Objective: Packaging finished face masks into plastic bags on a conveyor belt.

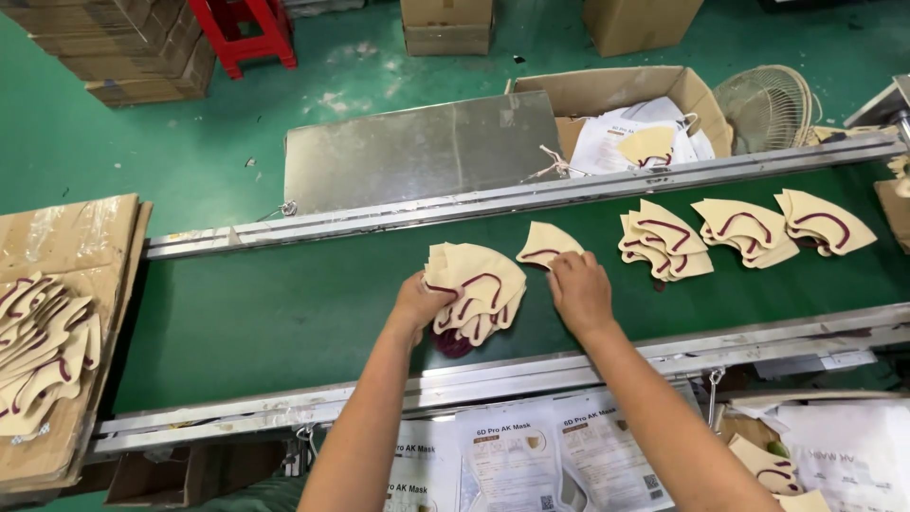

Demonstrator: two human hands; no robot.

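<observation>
**A:** What did the work surface and the room look like?

**B:** A dark green conveyor belt (284, 313) ran across the view between two metal rails (455, 204). The floor (142, 142) was painted green and scuffed. At twelve o'clock stood cardboard boxes (445, 24), at eleven a red stool (242, 28) beside stacked flat cartons (123, 47). An open box of packets (626, 114) sat at one o'clock, with a wire fan guard (768, 104) next to it.

**B:** And the hands?

**A:** The left hand (417, 301) gripped a fanned stack of masks (479, 284) near the belt's middle, fingers curled round its left edge. The right hand (580, 289) lay flat with fingers pressed on a single mask (545, 245) just at one o'clock of the stack. Three more piles (744, 228) lay on the belt toward three o'clock.

**B:** Anything hard to make out?

**A:** A dark patch under the stack was mostly hidden; I couldn't tell what it was. The pile of masks on cardboard (43, 351) at nine o'clock was cut by the frame edge, and the printed pouches (517, 455) at six o'clock were partly covered by the forearms.

**B:** Materials?

**A:** The masks were cream, soft-looking, fan-shaped with pointed tips and maroon curved ear loops. The sheet panel (417, 152) behind the belt was dull, scratched metal.
</observation>
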